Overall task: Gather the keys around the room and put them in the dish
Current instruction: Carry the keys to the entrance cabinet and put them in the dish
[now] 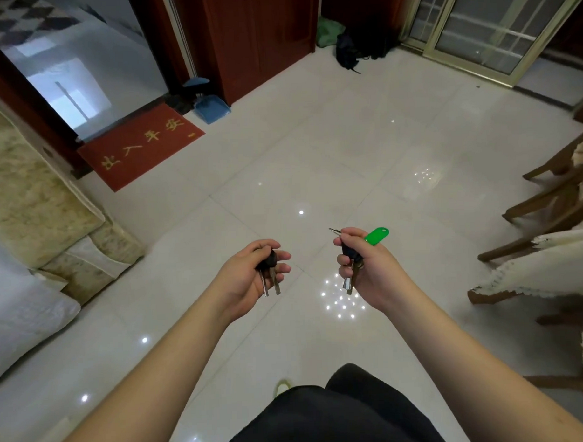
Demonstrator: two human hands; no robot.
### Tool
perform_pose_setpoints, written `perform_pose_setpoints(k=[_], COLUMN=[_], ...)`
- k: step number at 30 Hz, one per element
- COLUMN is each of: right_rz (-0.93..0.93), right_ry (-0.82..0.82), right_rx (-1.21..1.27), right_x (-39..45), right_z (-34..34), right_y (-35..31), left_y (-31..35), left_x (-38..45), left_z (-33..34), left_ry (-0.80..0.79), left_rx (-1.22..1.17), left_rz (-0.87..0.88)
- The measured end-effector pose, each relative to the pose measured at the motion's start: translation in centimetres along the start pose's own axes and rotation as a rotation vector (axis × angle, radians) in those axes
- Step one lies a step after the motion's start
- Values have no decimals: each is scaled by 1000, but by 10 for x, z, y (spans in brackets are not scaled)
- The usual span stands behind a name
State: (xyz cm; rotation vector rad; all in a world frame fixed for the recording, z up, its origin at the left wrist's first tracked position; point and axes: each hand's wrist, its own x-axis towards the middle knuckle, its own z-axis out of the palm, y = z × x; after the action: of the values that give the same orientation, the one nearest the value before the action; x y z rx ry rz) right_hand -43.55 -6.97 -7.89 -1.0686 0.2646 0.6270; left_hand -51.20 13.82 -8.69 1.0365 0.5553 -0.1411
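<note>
My left hand (pixel 249 278) is closed around black-headed keys (pixel 269 274); two metal blades hang down from the fingers. My right hand (pixel 367 267) grips a bunch of keys (pixel 351 275) with a green plastic tag (pixel 377 235) sticking up to the right and a thin key tip poking out to the left. Both hands are held out over the tiled floor, about a hand's width apart. No dish is in view.
A red doormat (pixel 142 146) lies by the entrance at the upper left, with a blue dustpan (pixel 212 108) beside it. A sofa (pixel 35 203) lines the left side. Wooden chairs (pixel 554 211) with cream covers stand at the right. A dark bag (pixel 350 53) lies by the glass door.
</note>
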Motion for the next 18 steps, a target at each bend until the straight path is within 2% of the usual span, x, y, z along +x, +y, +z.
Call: perform_pose_setpoints(k=[9,18], right_rz=[10,27], right_ry=[-5,-59], right_rx=[11,-30], right_x=[137,274], right_z=[0,-6], right_y=[-69,-174], left_y=[60,135], left_x=[141,273], left_z=[35,100], left_ry=[10,34], left_rx=[28,51], left_rz=[-14,-2])
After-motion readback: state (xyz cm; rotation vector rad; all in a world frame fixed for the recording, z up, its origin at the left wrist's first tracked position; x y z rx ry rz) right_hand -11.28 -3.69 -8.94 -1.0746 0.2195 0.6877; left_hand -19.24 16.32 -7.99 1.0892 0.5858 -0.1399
